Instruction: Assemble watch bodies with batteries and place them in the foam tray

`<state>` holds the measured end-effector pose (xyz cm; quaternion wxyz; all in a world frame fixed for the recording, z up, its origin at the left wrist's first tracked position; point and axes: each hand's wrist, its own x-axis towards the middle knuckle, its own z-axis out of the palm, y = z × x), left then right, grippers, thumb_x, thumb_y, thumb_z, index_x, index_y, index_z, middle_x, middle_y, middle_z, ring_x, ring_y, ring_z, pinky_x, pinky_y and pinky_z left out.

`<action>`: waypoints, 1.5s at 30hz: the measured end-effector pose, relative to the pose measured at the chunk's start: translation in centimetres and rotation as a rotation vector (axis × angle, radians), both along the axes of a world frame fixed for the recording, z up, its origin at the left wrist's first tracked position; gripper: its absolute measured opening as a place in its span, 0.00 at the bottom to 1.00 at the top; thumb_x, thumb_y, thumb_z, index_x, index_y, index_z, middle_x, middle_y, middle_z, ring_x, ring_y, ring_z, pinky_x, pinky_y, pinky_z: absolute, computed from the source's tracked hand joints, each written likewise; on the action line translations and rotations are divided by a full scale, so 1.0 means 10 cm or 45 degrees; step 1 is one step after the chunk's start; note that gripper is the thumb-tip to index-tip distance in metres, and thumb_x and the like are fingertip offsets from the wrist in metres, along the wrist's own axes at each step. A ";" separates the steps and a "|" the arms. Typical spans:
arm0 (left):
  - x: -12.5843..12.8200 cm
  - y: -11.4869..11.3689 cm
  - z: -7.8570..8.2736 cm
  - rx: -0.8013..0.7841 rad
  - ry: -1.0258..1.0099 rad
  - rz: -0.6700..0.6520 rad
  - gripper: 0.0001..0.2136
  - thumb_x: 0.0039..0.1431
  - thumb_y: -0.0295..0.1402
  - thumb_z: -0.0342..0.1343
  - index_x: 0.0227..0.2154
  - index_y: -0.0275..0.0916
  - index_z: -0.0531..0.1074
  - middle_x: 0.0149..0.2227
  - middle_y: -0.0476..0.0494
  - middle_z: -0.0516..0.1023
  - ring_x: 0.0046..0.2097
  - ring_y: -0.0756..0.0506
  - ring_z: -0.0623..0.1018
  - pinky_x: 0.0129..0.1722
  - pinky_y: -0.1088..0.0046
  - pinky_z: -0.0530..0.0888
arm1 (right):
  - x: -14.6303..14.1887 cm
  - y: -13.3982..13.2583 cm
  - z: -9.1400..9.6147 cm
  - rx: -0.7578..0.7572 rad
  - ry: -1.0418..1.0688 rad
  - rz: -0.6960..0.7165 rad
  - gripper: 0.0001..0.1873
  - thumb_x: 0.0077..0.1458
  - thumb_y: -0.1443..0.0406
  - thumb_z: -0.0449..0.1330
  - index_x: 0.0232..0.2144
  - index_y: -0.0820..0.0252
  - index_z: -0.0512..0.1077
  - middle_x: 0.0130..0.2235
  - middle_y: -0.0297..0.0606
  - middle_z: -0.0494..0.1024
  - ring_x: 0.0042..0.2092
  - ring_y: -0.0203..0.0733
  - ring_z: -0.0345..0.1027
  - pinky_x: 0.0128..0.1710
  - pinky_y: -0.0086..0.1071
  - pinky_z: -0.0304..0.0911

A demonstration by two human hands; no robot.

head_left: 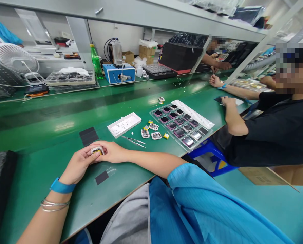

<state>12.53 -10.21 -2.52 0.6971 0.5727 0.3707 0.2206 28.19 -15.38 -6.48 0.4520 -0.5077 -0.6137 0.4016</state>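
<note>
Both hands meet over the green bench, gripping one small white watch case (97, 149) with a yellow part showing inside. My left hand (80, 162) is closed on its left side, thumb along the near edge. From the right, my right hand (113, 151) holds the same case, its fingers partly hidden behind it. Metal tweezers (134, 140) lie to the right of my hands. Just past them are several opened watch cases (145, 133) with yellow batteries (166, 136) beside them. A white box (124, 124) with small white bits sits behind the tweezers.
A clear tray (153, 113) of dark-faced watch units stands to the right. Dark pads (88, 136) lie on the bench. At the back are a fan (16, 58), a green bottle (96, 62) and a blue machine (119, 74). A co-worker in black (268, 125) sits at right; black foam (3, 189) is at left.
</note>
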 end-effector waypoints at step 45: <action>-0.14 0.26 -0.15 -0.218 -0.423 0.190 0.19 0.54 0.34 0.68 0.49 0.35 0.78 0.50 0.35 0.83 0.52 0.42 0.82 0.57 0.64 0.77 | 0.06 0.01 0.03 -0.279 0.748 -0.085 0.47 0.36 0.63 0.78 0.58 0.53 0.65 0.46 0.36 0.82 0.47 0.40 0.78 0.56 0.39 0.72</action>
